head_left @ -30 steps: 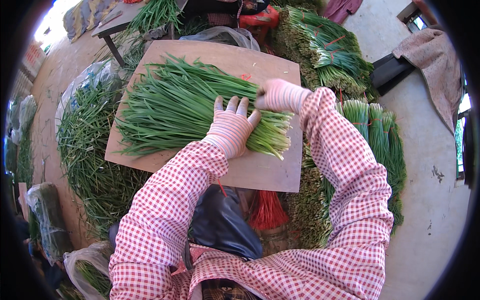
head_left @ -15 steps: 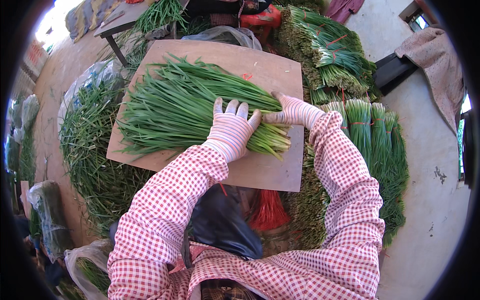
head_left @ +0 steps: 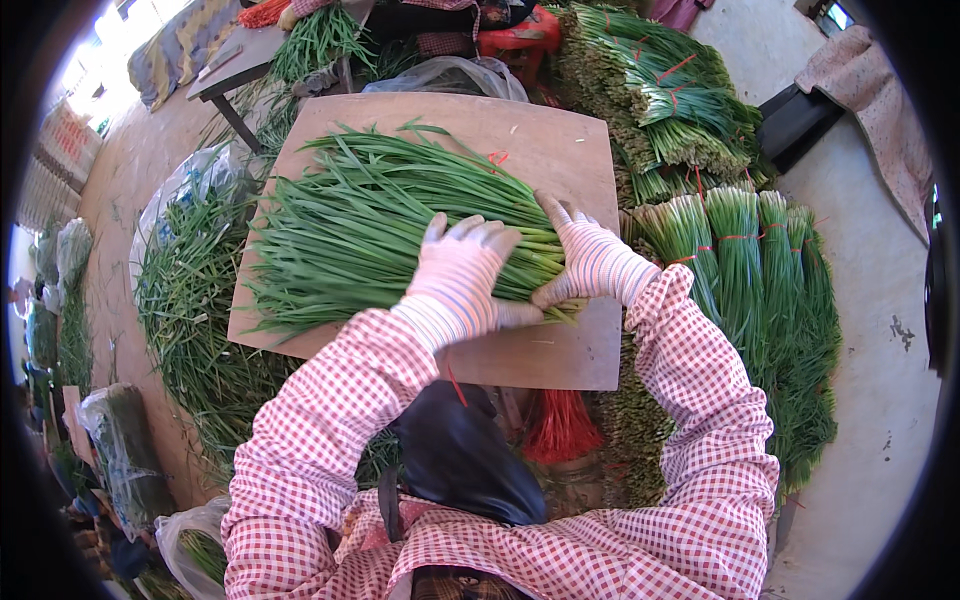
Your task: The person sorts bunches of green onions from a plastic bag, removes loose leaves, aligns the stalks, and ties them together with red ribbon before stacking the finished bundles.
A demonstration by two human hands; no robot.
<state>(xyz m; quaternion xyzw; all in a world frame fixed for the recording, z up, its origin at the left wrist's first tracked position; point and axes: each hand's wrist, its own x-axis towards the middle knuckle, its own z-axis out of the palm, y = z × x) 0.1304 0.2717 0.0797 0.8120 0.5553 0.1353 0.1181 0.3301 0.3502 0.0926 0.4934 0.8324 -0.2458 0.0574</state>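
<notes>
A loose bunch of green garlic chives (head_left: pixel 370 230) lies across a tan board (head_left: pixel 560 355), leaves to the left and pale stem ends to the right. On top of the stems, my left hand (head_left: pixel 465 270) in a striped, soiled glove rests with fingers stretched out and thumb apart; it is slightly blurred. My right hand (head_left: pixel 590 250), gloved alike, cups the stem ends, fingers on the far side and thumb on the near side. A thin red tie (head_left: pixel 497 158) lies at the bunch's far edge.
Tied chive bundles (head_left: pixel 735 240) stand at the right, with more stacked (head_left: pixel 690 90) behind. Loose leaves (head_left: pixel 200 290) heap on the left. Red ties (head_left: pixel 562 425) hang below the board. Beyond are a small table (head_left: pixel 235 65), a red stool (head_left: pixel 520 40) and part of another person (head_left: pixel 430 20).
My left hand has swung its thumb down to the near side of the stems. My right hand has spread wider round the stem ends. The view has shifted slightly.
</notes>
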